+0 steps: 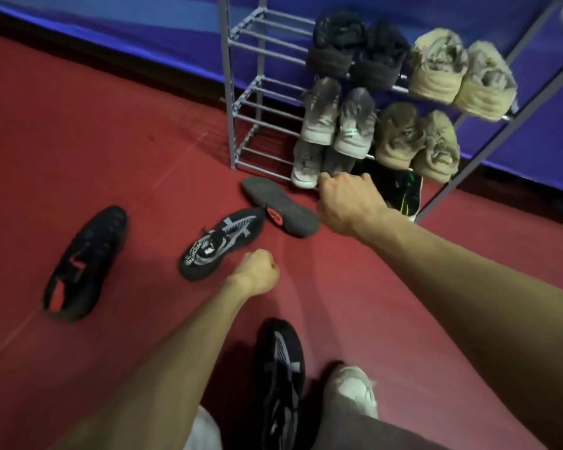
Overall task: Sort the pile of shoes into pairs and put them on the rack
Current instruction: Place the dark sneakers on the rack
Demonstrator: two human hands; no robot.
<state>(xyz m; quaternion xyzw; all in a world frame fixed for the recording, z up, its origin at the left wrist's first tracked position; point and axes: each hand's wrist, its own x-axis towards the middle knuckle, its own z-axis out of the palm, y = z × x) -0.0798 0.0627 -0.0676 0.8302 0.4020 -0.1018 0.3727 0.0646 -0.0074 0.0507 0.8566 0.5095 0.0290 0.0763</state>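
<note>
rack (231, 102): grey, paired shoes | floor: black-grey shoe (220, 243) upright | sole-up shoe (280, 206)

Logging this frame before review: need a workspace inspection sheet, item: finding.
Surface: red floor, creased near the hands.
Job's things: rack holds black pair and beige pair on top, grey pair and tan pair below, more shoes on the lowest tier. On the floor: black-red shoe, patterned shoe, sole-up shoe, another patterned shoe.
Clutter: nothing seen.
Hands: left hand fisted, holding nothing; right hand curled at the lowest tier, grip hidden.
Cables: nothing seen.
Surroundings: blue wall behind the rack.
</note>
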